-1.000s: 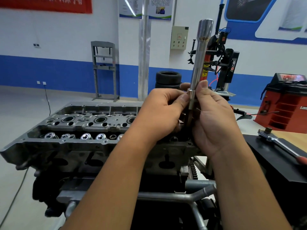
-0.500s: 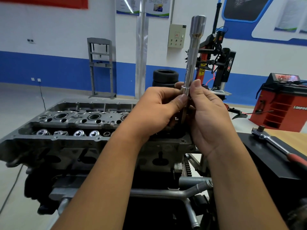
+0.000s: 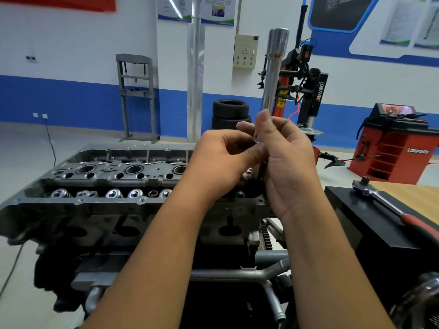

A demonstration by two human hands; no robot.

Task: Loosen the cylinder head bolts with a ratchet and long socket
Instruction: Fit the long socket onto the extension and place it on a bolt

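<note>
A long silver socket [image 3: 273, 74] stands nearly upright over the right end of the grey cylinder head [image 3: 99, 184]. Both hands meet at its lower end. My right hand [image 3: 287, 162] pinches the shaft between thumb and fingers, somewhat blurred. My left hand [image 3: 223, 160] has its fingers curled at the socket's base, the thumb pressed against it. The socket's bottom tip and the bolt beneath are hidden behind my hands. The ratchet [image 3: 380, 198], with a red grip, lies on a black box [image 3: 370, 236] to the right.
A wooden table [image 3: 413, 198] sits behind the black box. On the floor beyond stand stacked tyres [image 3: 230, 112], a red balancing machine [image 3: 394, 143], a tyre changer [image 3: 306, 89], a grey press frame [image 3: 136, 96] and a silver column [image 3: 195, 74].
The view has shifted slightly, so the socket appears lower in frame. My right-hand fingers have moved on the shaft and look blurred. The ratchet has not moved.
</note>
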